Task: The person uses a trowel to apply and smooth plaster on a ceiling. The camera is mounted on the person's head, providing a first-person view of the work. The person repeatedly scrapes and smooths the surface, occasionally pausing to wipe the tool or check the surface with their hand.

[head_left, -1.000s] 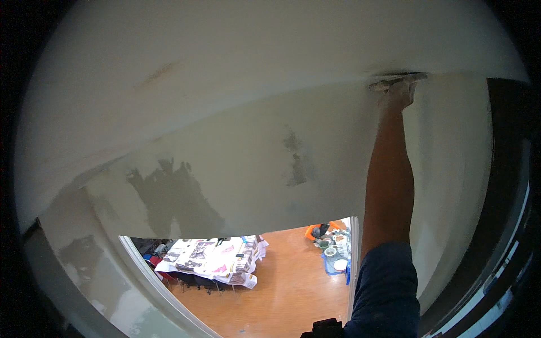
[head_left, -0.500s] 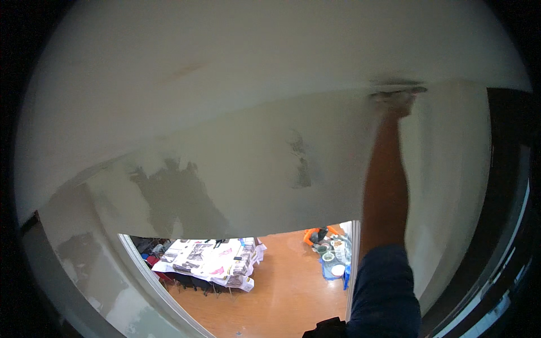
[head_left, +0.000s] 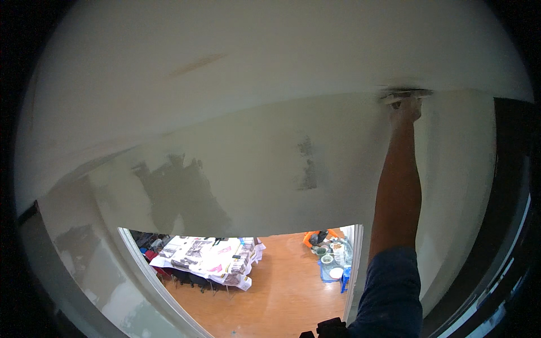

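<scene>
i see my right hand (head_left: 407, 110) clenched on a flat metal plastering blade (head_left: 404, 94), pressed at two o'clock along the ceiling seam; grey damp patches (head_left: 180, 194) at eight o'clock look unsmoothed. left hand out of view.

Paper-covered table (head_left: 205, 262) and buckets (head_left: 329, 259) on orange floor (head_left: 282, 293) below the doorway.
</scene>
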Tool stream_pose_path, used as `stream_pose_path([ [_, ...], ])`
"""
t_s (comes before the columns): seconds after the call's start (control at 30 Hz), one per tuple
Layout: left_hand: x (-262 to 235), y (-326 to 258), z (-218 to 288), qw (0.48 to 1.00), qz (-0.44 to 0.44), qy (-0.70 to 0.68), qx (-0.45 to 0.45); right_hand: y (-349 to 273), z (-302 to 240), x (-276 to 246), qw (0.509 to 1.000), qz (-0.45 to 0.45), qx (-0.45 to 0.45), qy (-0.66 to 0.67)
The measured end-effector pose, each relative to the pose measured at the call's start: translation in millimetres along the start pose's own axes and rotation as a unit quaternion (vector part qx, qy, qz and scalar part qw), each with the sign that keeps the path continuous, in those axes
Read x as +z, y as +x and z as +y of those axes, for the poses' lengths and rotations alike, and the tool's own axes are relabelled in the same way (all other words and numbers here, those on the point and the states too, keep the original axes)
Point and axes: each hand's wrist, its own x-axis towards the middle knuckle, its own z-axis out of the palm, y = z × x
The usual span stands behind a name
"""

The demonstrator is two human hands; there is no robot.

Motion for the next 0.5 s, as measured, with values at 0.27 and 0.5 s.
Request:
stream_pose_path([
  [0.27,22,24,-12,0.998,0.032,0.034,0.04,104,78,-49,0.919,-0.045,-0.176,-0.35],
  [0.5,45,35,-21,0.991,0.077,0.079,0.072,16,72,1,0.997,-0.069,-0.031,-0.032],
])
